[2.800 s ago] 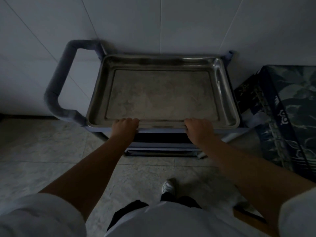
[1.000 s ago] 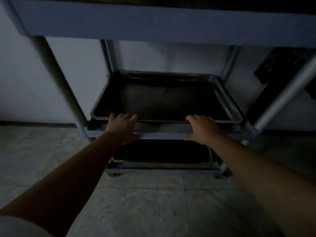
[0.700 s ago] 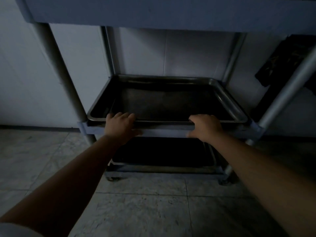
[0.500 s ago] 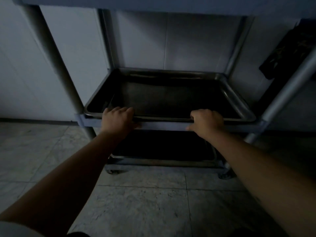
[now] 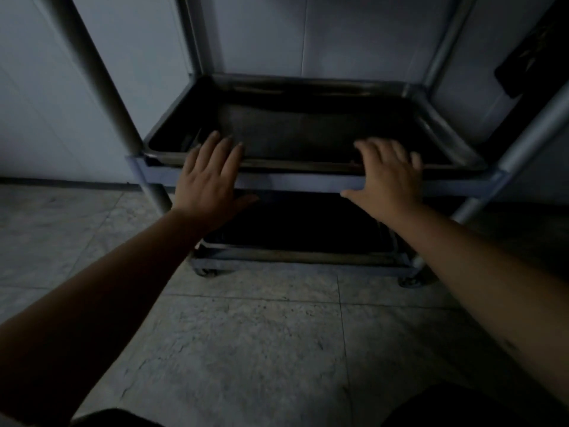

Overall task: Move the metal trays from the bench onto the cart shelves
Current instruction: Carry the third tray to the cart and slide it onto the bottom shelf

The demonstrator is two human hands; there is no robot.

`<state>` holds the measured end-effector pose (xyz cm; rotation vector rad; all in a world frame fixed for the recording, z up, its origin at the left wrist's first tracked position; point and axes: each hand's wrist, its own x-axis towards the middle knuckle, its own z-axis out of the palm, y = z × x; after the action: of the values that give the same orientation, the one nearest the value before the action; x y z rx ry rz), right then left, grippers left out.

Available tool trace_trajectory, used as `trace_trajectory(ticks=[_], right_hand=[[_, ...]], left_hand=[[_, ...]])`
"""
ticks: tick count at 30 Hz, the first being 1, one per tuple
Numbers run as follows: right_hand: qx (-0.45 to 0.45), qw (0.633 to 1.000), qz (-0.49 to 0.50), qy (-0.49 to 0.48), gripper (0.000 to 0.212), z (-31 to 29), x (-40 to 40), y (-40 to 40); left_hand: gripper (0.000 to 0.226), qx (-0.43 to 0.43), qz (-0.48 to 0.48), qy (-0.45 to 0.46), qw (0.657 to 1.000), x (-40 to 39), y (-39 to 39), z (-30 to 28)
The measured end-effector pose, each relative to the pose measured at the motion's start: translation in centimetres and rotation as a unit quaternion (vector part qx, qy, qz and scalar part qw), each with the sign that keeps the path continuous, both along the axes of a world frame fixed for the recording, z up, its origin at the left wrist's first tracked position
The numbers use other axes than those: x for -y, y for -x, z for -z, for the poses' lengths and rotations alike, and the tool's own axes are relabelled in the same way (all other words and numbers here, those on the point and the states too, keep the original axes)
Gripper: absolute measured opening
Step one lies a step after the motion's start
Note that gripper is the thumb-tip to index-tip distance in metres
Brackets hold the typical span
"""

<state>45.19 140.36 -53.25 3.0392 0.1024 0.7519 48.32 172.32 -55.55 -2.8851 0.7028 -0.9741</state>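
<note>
1. The metal tray (image 5: pixel 308 127) sits flat on the cart's middle shelf (image 5: pixel 292 181), its near rim along the shelf's front edge, seemingly seated.
2. The left hand (image 5: pixel 209 180) hovers over the tray's near-left rim, fingers spread wide, gripping nothing.
3. The right hand (image 5: pixel 386 177) is likewise spread over the near-right rim, empty; I'd judge both are letting go.
4. Another tray (image 5: pixel 295 252) seems to fill the bottom shelf, though it's dark.
5. The cart stands against the far wall (image 5: pixel 354 35) on a tiled floor (image 5: pixel 252 349).

Dim, bluish light; edges bowed, lower shelf perhaps lost in shadow.
</note>
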Motion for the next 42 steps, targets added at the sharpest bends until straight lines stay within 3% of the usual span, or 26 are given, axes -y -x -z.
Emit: trace_trajectory(ticks=[2,4,7,11,15,19,25,32,37,42], right_hand=[[0.068,0.996,-0.051,0.005,0.101,2.6,-0.1,1.4],[0.056,0.991,-0.11,0.057,0.106,6.6,-0.4,2.9],[-0.107,0.983,-0.127,0.076,0.1,13.1,-1.1,3.9],[-0.337,0.941,-0.03,0.015,0.102,20.2,-0.4,1.4],[-0.385,0.922,0.035,0.001,0.115,25.4,0.3,-1.4],[-0.376,0.925,0.047,-0.003,0.12,29.1,-0.2,-3.2],[-0.278,0.96,0.028,0.012,0.066,30.2,-0.8,-3.6],[-0.285,0.958,0.037,0.01,0.048,29.7,-1.5,-3.3],[-0.254,0.966,0.046,0.022,0.034,30.0,-1.9,-2.2],[-0.25,0.966,0.044,0.051,0.034,29.6,-2.0,-2.3]], left_hand=[[0.095,0.011,0.031,0.0,0.999,-0.7,1.2,3.1],[0.096,-0.019,0.062,-0.017,0.998,-1.1,2.5,6.9],[0.1,-0.187,0.037,-0.057,0.98,-0.9,2.7,12.5],[0.108,-0.354,-0.029,-0.094,0.93,0.4,-0.4,18.3],[0.111,-0.429,-0.052,-0.131,0.892,2.2,-3.5,22.9],[0.101,-0.391,-0.05,-0.162,0.905,1.5,-4.7,26.1],[0.067,-0.36,-0.056,-0.107,0.925,0.4,-5.5,26.8],[0.062,-0.345,-0.057,-0.132,0.927,0.8,-5.5,26.6],[0.045,-0.297,-0.028,-0.139,0.944,0.6,-4.3,27.1],[0.033,-0.28,-0.035,-0.114,0.952,0.6,-3.3,27.1]])
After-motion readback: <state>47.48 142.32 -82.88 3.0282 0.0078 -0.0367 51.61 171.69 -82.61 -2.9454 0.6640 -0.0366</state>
